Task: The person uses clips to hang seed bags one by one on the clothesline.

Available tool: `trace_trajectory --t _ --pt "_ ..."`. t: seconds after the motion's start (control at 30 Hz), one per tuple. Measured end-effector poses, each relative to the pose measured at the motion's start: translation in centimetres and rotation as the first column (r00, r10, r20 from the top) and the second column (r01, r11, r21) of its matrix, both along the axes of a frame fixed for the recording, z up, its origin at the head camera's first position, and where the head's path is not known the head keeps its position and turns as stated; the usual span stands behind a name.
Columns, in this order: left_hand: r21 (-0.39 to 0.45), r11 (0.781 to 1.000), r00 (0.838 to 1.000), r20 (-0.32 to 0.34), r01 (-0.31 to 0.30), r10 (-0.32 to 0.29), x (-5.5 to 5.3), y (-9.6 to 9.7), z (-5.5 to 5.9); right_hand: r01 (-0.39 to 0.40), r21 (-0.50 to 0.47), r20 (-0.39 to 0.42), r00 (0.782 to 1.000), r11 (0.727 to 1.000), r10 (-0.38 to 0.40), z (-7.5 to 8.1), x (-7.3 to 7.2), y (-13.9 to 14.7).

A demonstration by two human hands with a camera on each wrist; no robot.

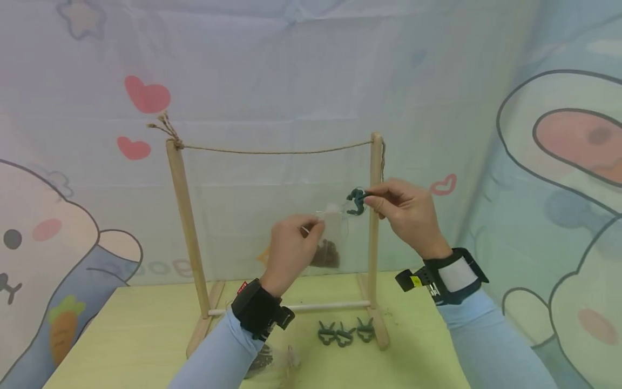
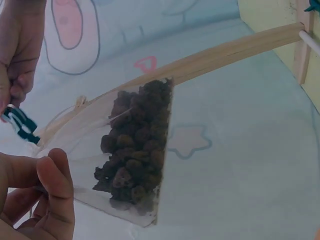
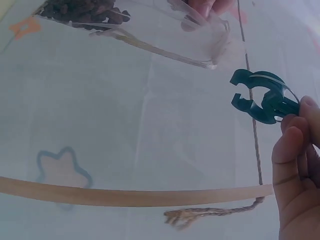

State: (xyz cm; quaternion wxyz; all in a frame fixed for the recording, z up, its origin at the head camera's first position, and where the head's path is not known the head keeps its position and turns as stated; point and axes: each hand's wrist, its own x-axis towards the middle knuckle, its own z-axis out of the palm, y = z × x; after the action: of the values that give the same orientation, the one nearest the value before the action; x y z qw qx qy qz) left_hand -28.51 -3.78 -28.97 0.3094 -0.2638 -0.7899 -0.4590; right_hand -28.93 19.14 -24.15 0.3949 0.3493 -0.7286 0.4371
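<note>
My left hand pinches the top of a see-through bag between thumb and fingers. Dark, wrinkled lumps fill the bottom of this bag in the left wrist view. To the right, my right hand squeezes the handles of a dark green clip. Seen from the right wrist, the clip has its curved jaws spread apart with nothing between them, pointing toward the bag's gathered top. Both hands are below the twine, near the frame's right post.
The twine is strung between two wooden posts, the left post tied with a frayed knot. A white crossbar joins them low down. Several green clips lie on the yellow table. Another clear bag lies partly behind my left forearm.
</note>
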Motion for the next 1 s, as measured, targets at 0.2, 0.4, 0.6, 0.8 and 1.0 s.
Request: trace_trajectory --t 0.2,0.4,0.6,0.8,1.0 --pt "0.044 0.999 1.0 0.009 -0.01 0.01 -1.0 1.1 1.5 0.05 0.001 -0.016 0.999 0.999 -0.05 3.2 -1.5 -0.3" --pt "0.066 0.998 0.999 0.03 -0.024 0.022 -1.9 1.8 1.8 0.092 -0.022 -0.046 0.995 0.995 -0.093 5.5 -2.9 -0.4" --pt "0.065 0.997 0.998 0.052 -0.041 0.037 -2.6 2.2 1.6 0.14 -0.036 -0.062 0.988 0.989 -0.142 7.0 -4.1 -0.5" --pt "0.053 0.997 0.994 0.094 -0.054 0.048 -3.0 2.4 1.4 0.157 -0.038 -0.062 0.985 0.987 -0.159 7.6 -4.6 -0.6" --pt "0.042 0.997 0.993 0.102 -0.066 0.061 -3.3 2.6 1.4 0.206 0.027 -0.035 0.978 0.978 -0.205 8.0 -4.9 -0.6"
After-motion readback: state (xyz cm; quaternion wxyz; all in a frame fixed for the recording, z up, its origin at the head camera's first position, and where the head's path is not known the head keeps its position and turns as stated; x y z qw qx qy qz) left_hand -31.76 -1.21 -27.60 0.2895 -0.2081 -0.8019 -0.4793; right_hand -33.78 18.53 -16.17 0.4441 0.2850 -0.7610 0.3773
